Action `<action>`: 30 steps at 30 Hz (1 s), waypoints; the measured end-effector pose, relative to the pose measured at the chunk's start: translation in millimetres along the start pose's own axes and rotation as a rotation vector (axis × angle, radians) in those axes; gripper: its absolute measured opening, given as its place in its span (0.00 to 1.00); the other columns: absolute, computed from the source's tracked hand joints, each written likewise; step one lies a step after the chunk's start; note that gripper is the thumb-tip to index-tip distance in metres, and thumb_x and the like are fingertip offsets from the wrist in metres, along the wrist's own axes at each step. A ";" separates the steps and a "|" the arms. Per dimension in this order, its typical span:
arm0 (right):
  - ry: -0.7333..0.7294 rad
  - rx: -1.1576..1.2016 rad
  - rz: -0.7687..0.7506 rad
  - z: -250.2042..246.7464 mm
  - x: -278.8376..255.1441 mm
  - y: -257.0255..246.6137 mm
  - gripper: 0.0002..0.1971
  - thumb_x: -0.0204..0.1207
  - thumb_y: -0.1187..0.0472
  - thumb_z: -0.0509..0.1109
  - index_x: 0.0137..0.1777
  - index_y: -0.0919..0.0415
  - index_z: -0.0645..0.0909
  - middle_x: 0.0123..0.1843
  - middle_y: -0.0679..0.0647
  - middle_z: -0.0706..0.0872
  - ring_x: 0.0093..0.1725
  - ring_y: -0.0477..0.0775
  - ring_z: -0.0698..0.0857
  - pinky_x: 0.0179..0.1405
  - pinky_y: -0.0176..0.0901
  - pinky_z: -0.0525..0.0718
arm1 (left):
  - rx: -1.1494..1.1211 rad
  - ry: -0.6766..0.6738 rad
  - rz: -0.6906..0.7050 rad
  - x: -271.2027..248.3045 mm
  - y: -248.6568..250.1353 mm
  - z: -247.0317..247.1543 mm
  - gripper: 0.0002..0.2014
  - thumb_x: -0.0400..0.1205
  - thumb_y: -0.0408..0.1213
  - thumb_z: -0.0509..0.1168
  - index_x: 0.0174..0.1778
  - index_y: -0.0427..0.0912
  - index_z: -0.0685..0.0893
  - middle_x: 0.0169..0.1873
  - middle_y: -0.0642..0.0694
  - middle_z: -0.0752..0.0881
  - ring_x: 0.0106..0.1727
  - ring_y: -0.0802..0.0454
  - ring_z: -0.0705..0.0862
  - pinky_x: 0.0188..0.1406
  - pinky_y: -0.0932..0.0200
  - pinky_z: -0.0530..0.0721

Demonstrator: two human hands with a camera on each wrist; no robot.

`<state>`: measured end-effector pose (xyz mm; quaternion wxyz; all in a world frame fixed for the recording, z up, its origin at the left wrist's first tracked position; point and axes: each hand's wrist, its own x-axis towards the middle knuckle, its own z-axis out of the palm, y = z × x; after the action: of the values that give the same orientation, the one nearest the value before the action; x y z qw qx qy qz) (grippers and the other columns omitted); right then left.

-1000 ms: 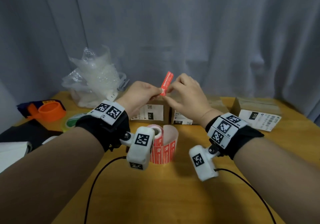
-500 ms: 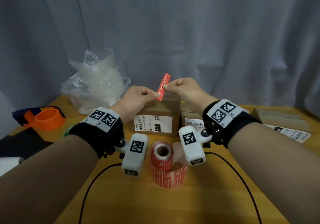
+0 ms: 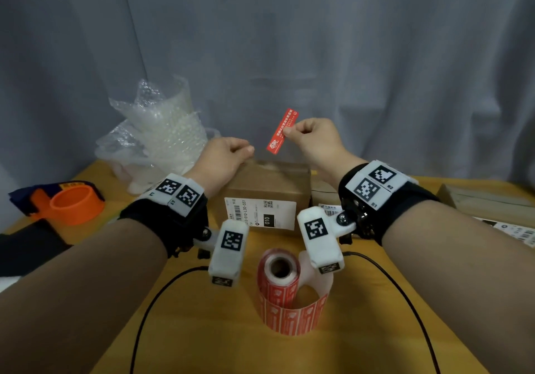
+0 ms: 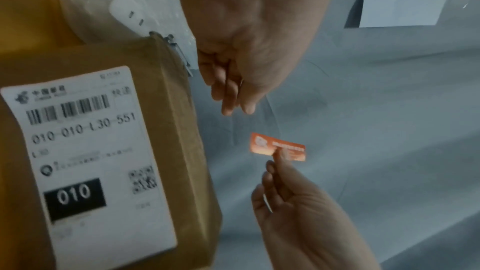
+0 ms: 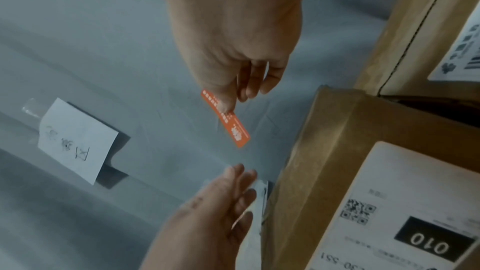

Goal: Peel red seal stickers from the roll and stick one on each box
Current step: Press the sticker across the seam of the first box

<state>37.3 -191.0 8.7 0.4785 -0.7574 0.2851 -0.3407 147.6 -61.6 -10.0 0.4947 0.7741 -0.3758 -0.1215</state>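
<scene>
A red seal sticker hangs tilted in the air above the near brown cardboard box, which carries a white label marked 010. My right hand pinches the sticker's upper half between thumb and forefinger; the same pinch shows in the right wrist view on the sticker. My left hand hovers just left of the sticker, over the box's back left corner, loosely curled and holding nothing. The sticker roll stands on end on the table in front of the box, with a loose strip curling round it.
A second box sits right of the first and a third at the far right. Bubble wrap is piled at the back left, with an orange tape dispenser further left. Two black cables cross the wooden table.
My left hand has let go of the sticker and drawn away to the left and down. My right hand now holds the sticker alone, slightly higher.
</scene>
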 end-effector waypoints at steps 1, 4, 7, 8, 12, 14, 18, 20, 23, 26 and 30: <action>-0.040 0.017 0.035 -2.1 0.4 -0.1 0.13 0.77 0.61 0.70 0.30 0.57 0.77 0.30 0.51 0.77 0.30 0.45 0.73 0.30 0.32 0.73 | 0.229 -0.048 0.022 3.2 -7.2 -2.5 0.25 0.80 0.52 0.63 0.71 0.47 0.76 0.61 0.51 0.81 0.67 0.51 0.77 0.73 0.48 0.72; -0.241 0.106 0.206 -8.6 -2.4 0.0 0.11 0.78 0.64 0.69 0.33 0.61 0.78 0.30 0.54 0.78 0.28 0.48 0.75 0.23 0.33 0.77 | 0.753 -0.205 -0.017 6.1 -22.1 -4.9 0.28 0.78 0.65 0.55 0.75 0.65 0.67 0.81 0.48 0.61 0.82 0.43 0.57 0.77 0.32 0.51; -0.411 -0.012 0.369 -9.8 -7.0 -1.9 0.10 0.78 0.64 0.69 0.35 0.61 0.78 0.26 0.52 0.75 0.23 0.46 0.72 0.16 0.31 0.74 | 0.700 -0.261 -0.010 5.6 -31.0 4.3 0.25 0.80 0.61 0.53 0.75 0.64 0.67 0.78 0.45 0.64 0.78 0.42 0.64 0.78 0.37 0.60; -0.444 -0.067 0.412 -8.3 -7.5 -1.8 0.09 0.77 0.63 0.70 0.35 0.61 0.78 0.25 0.51 0.74 0.22 0.45 0.71 0.15 0.30 0.72 | 0.694 -0.236 0.008 5.6 -34.1 8.8 0.24 0.80 0.62 0.53 0.73 0.65 0.69 0.75 0.46 0.66 0.76 0.42 0.67 0.76 0.39 0.63; -0.433 -0.160 0.497 1.4 -7.5 0.5 0.12 0.77 0.61 0.71 0.33 0.60 0.75 0.26 0.51 0.70 0.20 0.44 0.65 0.11 0.27 0.61 | 0.713 -0.191 0.033 0.0 -34.9 20.7 0.21 0.79 0.62 0.53 0.69 0.70 0.72 0.67 0.48 0.70 0.70 0.42 0.70 0.74 0.39 0.65; -0.387 -0.209 0.487 3.9 -7.1 3.2 0.12 0.76 0.61 0.71 0.33 0.59 0.74 0.26 0.51 0.69 0.22 0.45 0.63 0.12 0.29 0.58 | 0.699 -0.159 0.041 -3.2 -32.8 21.6 0.19 0.80 0.60 0.54 0.69 0.71 0.72 0.68 0.49 0.70 0.71 0.43 0.67 0.74 0.40 0.62; -0.395 -0.184 0.515 2.0 -3.6 8.7 0.13 0.75 0.62 0.72 0.31 0.59 0.73 0.24 0.50 0.67 0.16 0.43 0.62 0.09 0.29 0.57 | 0.722 -0.035 0.224 -7.9 -33.7 19.8 0.15 0.82 0.53 0.57 0.63 0.64 0.81 0.69 0.57 0.76 0.74 0.51 0.65 0.71 0.46 0.55; -0.421 -0.165 0.538 0.7 -2.0 10.0 0.15 0.73 0.63 0.74 0.30 0.58 0.72 0.23 0.49 0.67 0.13 0.42 0.61 0.09 0.29 0.57 | 0.683 -0.022 0.311 -9.2 -35.7 17.9 0.14 0.82 0.51 0.60 0.59 0.59 0.85 0.66 0.58 0.81 0.72 0.53 0.70 0.72 0.47 0.58; -0.443 -0.147 0.570 0.3 0.9 9.3 0.16 0.72 0.63 0.76 0.29 0.58 0.72 0.19 0.48 0.67 0.11 0.41 0.61 0.08 0.28 0.57 | 0.582 -0.087 0.309 -6.1 -38.1 16.1 0.14 0.81 0.49 0.62 0.58 0.53 0.87 0.63 0.53 0.84 0.66 0.51 0.77 0.72 0.43 0.68; -0.462 -0.113 0.606 -0.1 6.0 8.0 0.16 0.72 0.64 0.75 0.28 0.58 0.71 0.16 0.47 0.66 0.10 0.41 0.59 0.07 0.27 0.56 | 0.494 -0.090 0.262 -0.2 -37.3 15.8 0.12 0.79 0.47 0.65 0.55 0.51 0.89 0.60 0.53 0.86 0.63 0.52 0.80 0.70 0.42 0.73; -0.463 -0.117 0.587 0.3 6.9 6.1 0.14 0.73 0.64 0.74 0.29 0.59 0.73 0.14 0.46 0.66 0.11 0.41 0.59 0.09 0.27 0.55 | 0.475 -0.101 0.236 2.6 -38.4 15.7 0.10 0.79 0.46 0.66 0.53 0.52 0.89 0.59 0.54 0.85 0.63 0.55 0.80 0.70 0.42 0.72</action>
<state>41.1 -198.5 4.7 0.5636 -0.7264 0.3933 0.0082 158.3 -65.2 -50.0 0.2905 0.8123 -0.5057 -0.0095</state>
